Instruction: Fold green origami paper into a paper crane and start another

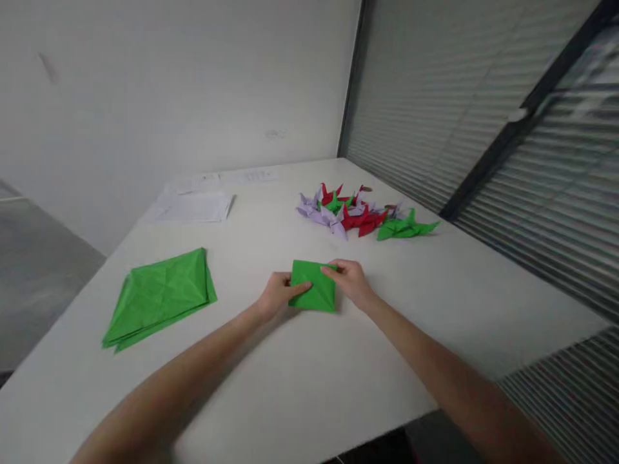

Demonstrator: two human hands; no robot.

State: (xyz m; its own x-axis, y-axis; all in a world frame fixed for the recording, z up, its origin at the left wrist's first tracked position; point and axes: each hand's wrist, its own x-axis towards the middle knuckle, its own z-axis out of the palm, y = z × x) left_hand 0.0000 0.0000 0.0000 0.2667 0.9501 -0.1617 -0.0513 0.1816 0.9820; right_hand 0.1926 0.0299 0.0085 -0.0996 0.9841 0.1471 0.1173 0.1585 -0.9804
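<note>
A small folded green paper square [316, 293] is held between both hands, just above the white table. My left hand [278, 293] grips its left edge, with the thumb lying across the front. At the upper right corner of the square, my right hand [351, 278] pinches the paper between thumb and fingers. Creases run over the front of the square. The fingers behind the paper are hidden.
Creased green sheets [162, 293] lie stacked at the left of the white table [251, 399]. Folded red, purple and green paper figures [362, 216] sit at the back right, near the blinds [435, 96]. White papers [191, 207] lie at the back left.
</note>
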